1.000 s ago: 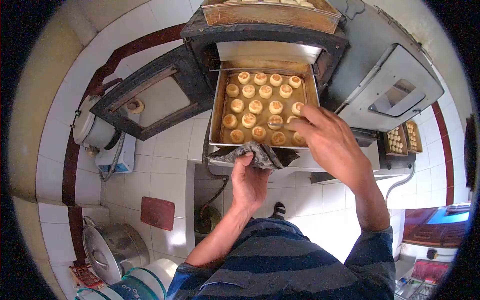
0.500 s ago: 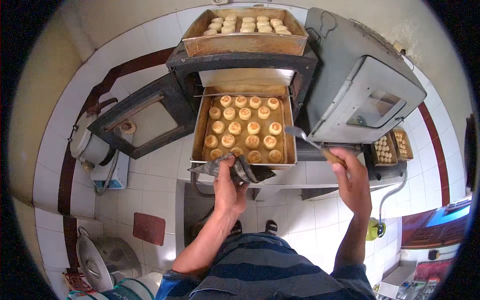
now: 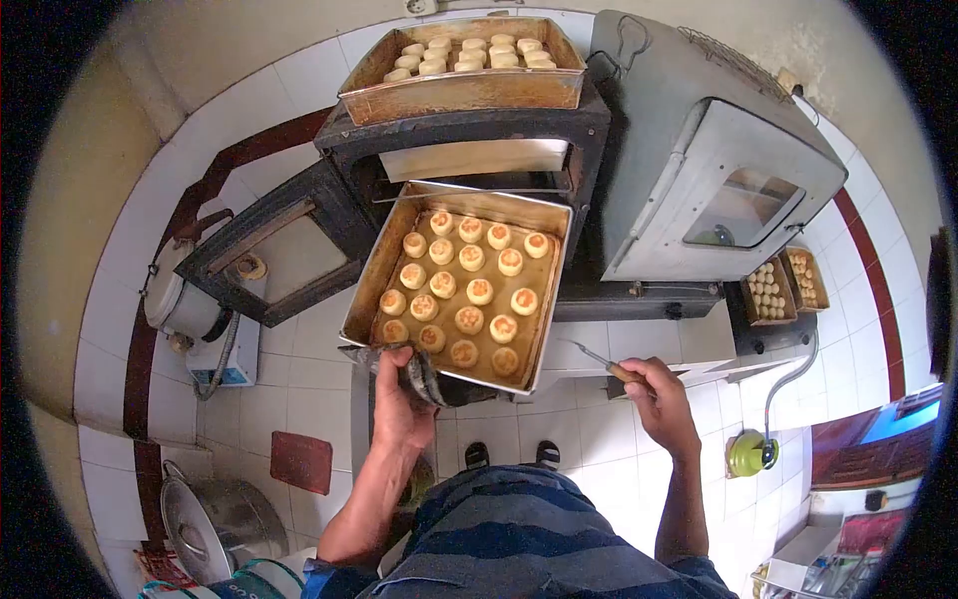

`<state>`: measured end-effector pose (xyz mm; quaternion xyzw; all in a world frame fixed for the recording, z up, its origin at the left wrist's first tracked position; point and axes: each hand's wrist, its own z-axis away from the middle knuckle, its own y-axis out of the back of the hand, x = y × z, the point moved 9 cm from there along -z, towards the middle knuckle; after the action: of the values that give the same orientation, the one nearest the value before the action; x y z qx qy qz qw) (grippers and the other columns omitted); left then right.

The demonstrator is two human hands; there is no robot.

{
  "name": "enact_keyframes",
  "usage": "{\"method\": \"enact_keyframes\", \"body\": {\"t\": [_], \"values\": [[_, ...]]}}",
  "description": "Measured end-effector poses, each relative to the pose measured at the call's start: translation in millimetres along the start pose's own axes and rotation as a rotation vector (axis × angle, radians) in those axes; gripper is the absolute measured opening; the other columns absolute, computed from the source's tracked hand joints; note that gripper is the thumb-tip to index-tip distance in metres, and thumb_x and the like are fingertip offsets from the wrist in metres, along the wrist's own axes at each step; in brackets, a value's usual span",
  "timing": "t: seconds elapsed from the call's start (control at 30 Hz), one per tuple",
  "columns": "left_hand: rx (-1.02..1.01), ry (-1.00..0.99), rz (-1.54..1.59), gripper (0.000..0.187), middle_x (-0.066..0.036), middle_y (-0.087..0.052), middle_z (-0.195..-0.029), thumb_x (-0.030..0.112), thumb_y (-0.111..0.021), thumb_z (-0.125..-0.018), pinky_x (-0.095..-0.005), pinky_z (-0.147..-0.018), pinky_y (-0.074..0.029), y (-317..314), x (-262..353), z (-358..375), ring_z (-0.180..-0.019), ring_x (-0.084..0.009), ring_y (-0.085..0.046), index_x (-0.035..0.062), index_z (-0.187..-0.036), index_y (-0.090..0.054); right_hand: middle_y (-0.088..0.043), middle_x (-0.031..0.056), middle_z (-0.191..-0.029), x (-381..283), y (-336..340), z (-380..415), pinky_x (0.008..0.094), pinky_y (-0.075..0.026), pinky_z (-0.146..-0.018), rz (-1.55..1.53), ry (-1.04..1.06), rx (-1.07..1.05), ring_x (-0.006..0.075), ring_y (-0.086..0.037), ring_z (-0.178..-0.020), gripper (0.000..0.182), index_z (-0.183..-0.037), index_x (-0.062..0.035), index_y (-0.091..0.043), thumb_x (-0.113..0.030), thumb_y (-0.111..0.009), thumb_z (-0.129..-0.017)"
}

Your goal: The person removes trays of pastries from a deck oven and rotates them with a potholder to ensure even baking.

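Note:
My left hand (image 3: pixel 402 407) grips the front edge of a square metal baking pan (image 3: pixel 555 290) through a dark folded cloth (image 3: pixel 424 376). Several round buns with browned tops (image 3: pixel 469 319) stand in rows inside it. The pan sits turned at an angle in front of the black oven (image 3: pixel 589 140), whose door (image 3: pixel 284 240) hangs open at the left. In my right hand (image 3: pixel 664 404), closed around its wooden handle, is a small metal spatula (image 3: pixel 599 358). Its blade points left, beside the pan's right front corner and apart from it.
Another pan (image 3: pixel 464 95) of pale buns rests on top of the oven. To the right stands a grey oven (image 3: pixel 689 200) with a windowed door, and beyond it two small pans of pale pieces (image 3: pixel 766 295). A large pot (image 3: pixel 225 524) and a green gas cylinder (image 3: pixel 746 454) are lower down.
The baking pan has come out of the oven toward me and turned, with my left hand still on it. My right hand with the spatula has moved lower and slightly left.

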<state>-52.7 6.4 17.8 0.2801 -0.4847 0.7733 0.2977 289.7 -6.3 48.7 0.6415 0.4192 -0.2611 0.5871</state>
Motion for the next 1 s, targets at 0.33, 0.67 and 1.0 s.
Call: {"method": "enact_keyframes", "body": {"t": [0.33, 0.67, 1.0], "values": [[-0.113, 0.048, -0.071, 0.059, -0.010, -0.061, -0.132, 0.037, -0.062, -0.089, -0.0427, -0.100, -0.052, 39, 25, -19, -0.117, -0.0280, -0.062, 0.0057, -0.138, -0.049, -0.064, 0.0123, -0.098, -12, -29, 17, 0.0331, -0.054, -0.071, -0.058, 0.060, -0.016, 0.0215, -0.063, -0.080, 0.025, -0.118, -0.0048, -0.066, -0.009, -0.064, -0.094], [-0.230, 0.128, -0.266, 0.057, -0.014, -0.066, -0.123, 0.031, -0.060, -0.083, -0.0432, -0.100, -0.051, 19, 50, -64, -0.110, -0.0286, -0.065, 0.0031, -0.133, -0.055, -0.067, 0.0156, -0.105, -43, -45, 39, 0.0373, -0.056, -0.076, 0.080, 0.078, 0.082, 0.0301, -0.067, -0.088, 0.023, -0.114, -0.0048, -0.066, -0.003, -0.065, -0.091], [-0.256, 0.186, -0.362, 0.060, -0.012, -0.068, -0.121, 0.036, -0.066, -0.078, -0.0411, -0.098, -0.050, -3, 72, -86, -0.107, -0.0267, -0.065, 0.0060, -0.130, -0.060, -0.066, 0.0169, -0.099, -68, -69, 43, 0.0371, -0.056, -0.072, 0.184, 0.195, 0.232, 0.0303, -0.067, -0.085, 0.024, -0.113, -0.0030, -0.069, -0.003, -0.064, -0.090]]}}
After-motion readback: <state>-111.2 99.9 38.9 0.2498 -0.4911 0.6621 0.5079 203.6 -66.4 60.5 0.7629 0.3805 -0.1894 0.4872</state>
